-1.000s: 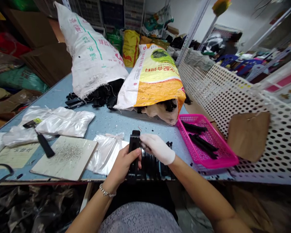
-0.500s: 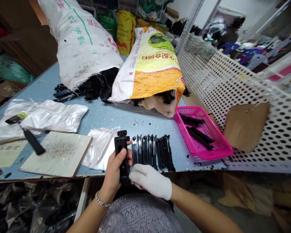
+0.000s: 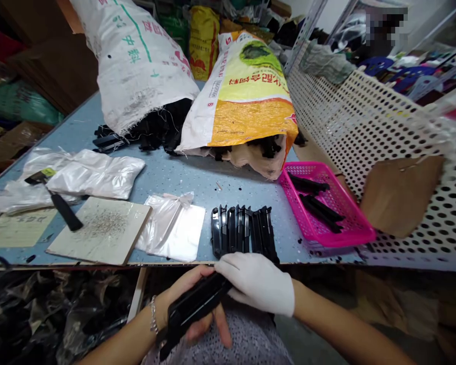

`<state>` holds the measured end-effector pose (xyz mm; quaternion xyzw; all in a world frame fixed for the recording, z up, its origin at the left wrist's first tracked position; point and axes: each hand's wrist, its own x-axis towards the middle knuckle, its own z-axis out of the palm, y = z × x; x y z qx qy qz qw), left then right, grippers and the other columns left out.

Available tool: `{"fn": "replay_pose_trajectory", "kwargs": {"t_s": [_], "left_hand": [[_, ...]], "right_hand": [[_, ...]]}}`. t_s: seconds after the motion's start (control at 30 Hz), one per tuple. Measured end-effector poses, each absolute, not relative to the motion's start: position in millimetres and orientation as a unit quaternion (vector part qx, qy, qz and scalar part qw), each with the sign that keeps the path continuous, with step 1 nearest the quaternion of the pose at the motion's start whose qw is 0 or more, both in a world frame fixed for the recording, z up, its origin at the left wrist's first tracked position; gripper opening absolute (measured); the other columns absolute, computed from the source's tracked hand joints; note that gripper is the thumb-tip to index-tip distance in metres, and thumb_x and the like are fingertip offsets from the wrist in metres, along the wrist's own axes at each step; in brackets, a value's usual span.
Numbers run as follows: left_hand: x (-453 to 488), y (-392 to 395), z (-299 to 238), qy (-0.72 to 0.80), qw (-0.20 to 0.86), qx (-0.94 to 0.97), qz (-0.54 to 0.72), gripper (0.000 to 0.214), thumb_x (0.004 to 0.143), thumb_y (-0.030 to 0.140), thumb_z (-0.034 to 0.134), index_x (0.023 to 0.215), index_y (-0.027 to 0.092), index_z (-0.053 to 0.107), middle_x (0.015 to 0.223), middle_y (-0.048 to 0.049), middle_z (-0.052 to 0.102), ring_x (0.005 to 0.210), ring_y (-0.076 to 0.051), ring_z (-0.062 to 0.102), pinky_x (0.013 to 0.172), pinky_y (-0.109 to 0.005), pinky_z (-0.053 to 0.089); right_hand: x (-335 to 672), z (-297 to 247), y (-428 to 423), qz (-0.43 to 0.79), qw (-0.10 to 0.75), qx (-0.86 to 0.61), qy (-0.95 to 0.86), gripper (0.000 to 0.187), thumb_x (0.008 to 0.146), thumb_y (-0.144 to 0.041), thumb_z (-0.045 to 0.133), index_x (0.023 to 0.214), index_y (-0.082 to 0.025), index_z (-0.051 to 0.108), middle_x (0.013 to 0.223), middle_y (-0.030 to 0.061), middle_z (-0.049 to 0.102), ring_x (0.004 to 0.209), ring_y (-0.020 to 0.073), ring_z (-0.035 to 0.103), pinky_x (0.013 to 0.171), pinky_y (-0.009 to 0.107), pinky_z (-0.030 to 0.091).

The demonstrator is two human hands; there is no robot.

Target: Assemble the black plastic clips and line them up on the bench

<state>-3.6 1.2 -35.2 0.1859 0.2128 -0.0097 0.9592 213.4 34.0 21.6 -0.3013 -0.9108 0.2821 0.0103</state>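
A long black plastic part (image 3: 197,304) lies slanted in front of my lap, just off the table's front edge. My bare left hand (image 3: 190,286), with a bracelet at the wrist, carries it between thumb and fingers; some fingers stretch out beneath the part. Over its upper right end closes my right hand (image 3: 256,284) in a white glove, its fingertips partly hidden. Beyond the glove, several similar black plastic parts (image 3: 243,230) stand side by side in a row on the blue table (image 3: 228,190).
A pink basket (image 3: 327,238) with black parts sits at the right. Left are clear plastic bags (image 3: 167,228), a board (image 3: 99,228) and a hammer (image 3: 66,210). Two sacks, one white (image 3: 144,76) and one yellow-white (image 3: 251,101), spill black parts behind. A perforated white panel (image 3: 403,132) borders the right.
The black part has gone from upright over the table edge to slanted and lower, nearer my lap. My left hand has turned and opened its fingers; the gloved hand has moved onto the part's end.
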Motion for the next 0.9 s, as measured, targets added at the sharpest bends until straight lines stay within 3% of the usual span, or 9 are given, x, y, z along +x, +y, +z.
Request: {"fn": "replay_pose_trajectory", "kwargs": {"t_s": [0.07, 0.13, 0.2, 0.27, 0.37, 0.57, 0.67, 0.73, 0.9], "left_hand": [[-10.5, 7.3, -33.6, 0.275, 0.935, 0.217, 0.050, 0.080, 0.082, 0.078, 0.032, 0.092, 0.010, 0.072, 0.059, -0.0121, 0.066, 0.041, -0.020, 0.058, 0.037, -0.028, 0.041], [-21.6, 19.3, -37.3, 0.407, 0.843, 0.296, 0.191, 0.059, 0.086, 0.068, 0.043, 0.101, 0.017, 0.068, 0.069, -0.0100, 0.070, 0.054, -0.022, 0.065, 0.051, -0.031, 0.049], [-31.3, 34.3, -47.1, 0.556, 0.644, 0.421, 0.315, 0.036, 0.086, 0.051, 0.053, 0.101, 0.020, 0.066, 0.071, -0.0060, 0.067, 0.063, -0.021, 0.064, 0.061, -0.032, 0.050], [-36.1, 47.8, -60.5, 0.646, 0.421, 0.540, 0.339, 0.020, 0.083, 0.036, 0.057, 0.094, 0.020, 0.064, 0.081, -0.0060, 0.064, 0.075, -0.023, 0.062, 0.069, -0.034, 0.048], [-37.9, 59.7, -78.4, 0.669, 0.265, 0.628, 0.297, 0.011, 0.083, 0.025, 0.055, 0.086, 0.020, 0.064, 0.090, -0.0088, 0.060, 0.088, -0.027, 0.059, 0.076, -0.036, 0.044], [-56.4, 64.9, -85.4, 0.640, 0.333, 0.623, 0.302, 0.023, 0.088, 0.038, 0.056, 0.078, 0.021, 0.067, 0.081, -0.0048, 0.065, 0.077, -0.022, 0.062, 0.072, -0.031, 0.046], [-62.0, 63.5, -84.1, 0.638, 0.364, 0.591, 0.334, 0.021, 0.087, 0.040, 0.058, 0.090, 0.021, 0.065, 0.080, -0.0032, 0.068, 0.071, -0.019, 0.063, 0.066, -0.028, 0.047], [-60.4, 62.6, -84.4, 0.641, 0.366, 0.567, 0.364, 0.019, 0.086, 0.038, 0.060, 0.095, 0.021, 0.060, 0.084, -0.0028, 0.069, 0.074, -0.019, 0.065, 0.069, -0.028, 0.048], [-60.0, 62.9, -85.5, 0.642, 0.374, 0.552, 0.379, 0.013, 0.084, 0.031, 0.061, 0.088, 0.022, 0.051, 0.085, -0.0018, 0.069, 0.078, -0.019, 0.067, 0.071, -0.028, 0.049]], "right_hand": [[224.8, 21.1, 30.4, 0.335, 0.018, -0.353, -0.873, 0.035, 0.081, -0.026, 0.066, 0.114, -0.019, 0.062, 0.100, 0.0079, 0.065, 0.090, 0.0238, 0.061, 0.076, 0.035, 0.050], [229.5, 17.3, 24.1, 0.440, 0.058, -0.429, -0.787, 0.040, 0.074, -0.031, 0.073, 0.111, -0.020, 0.064, 0.097, 0.0055, 0.065, 0.085, 0.0222, 0.062, 0.074, 0.034, 0.049], [220.5, 7.8, 14.0, 0.618, 0.113, -0.457, -0.629, 0.043, 0.073, -0.035, 0.073, 0.111, -0.020, 0.064, 0.091, 0.0037, 0.065, 0.075, 0.0191, 0.062, 0.067, 0.031, 0.050], [198.7, -7.3, 2.3, 0.792, 0.165, -0.404, -0.427, 0.041, 0.076, -0.041, 0.068, 0.108, -0.017, 0.063, 0.084, 0.0031, 0.064, 0.067, 0.0165, 0.063, 0.059, 0.028, 0.050], [164.9, -34.0, -8.8, 0.886, 0.222, -0.345, -0.217, 0.037, 0.079, -0.045, 0.066, 0.095, -0.012, 0.063, 0.081, 0.0065, 0.065, 0.063, 0.0144, 0.063, 0.053, 0.024, 0.051], [182.4, -58.8, -1.0, 0.826, 0.304, -0.453, -0.141, 0.037, 0.082, -0.044, 0.070, 0.093, -0.010, 0.063, 0.079, 0.0075, 0.065, 0.057, 0.0100, 0.060, 0.047, 0.017, 0.046], [198.2, -54.7, 0.3, 0.822, 0.313, -0.440, -0.179, 0.036, 0.082, -0.047, 0.071, 0.088, -0.012, 0.063, 0.076, 0.0067, 0.065, 0.054, 0.0094, 0.058, 0.043, 0.016, 0.042], [195.5, -51.1, -0.3, 0.857, 0.291, -0.397, -0.152, 0.040, 0.081, -0.050, 0.070, 0.088, -0.011, 0.064, 0.074, 0.0063, 0.065, 0.051, 0.0079, 0.055, 0.042, 0.015, 0.039], [171.7, -53.6, 6.6, 0.945, 0.208, -0.253, 0.014, 0.054, 0.080, -0.055, 0.064, 0.104, -0.007, 0.064, 0.072, 0.0038, 0.061, 0.047, 0.0040, 0.046, 0.039, 0.013, 0.029]]}}
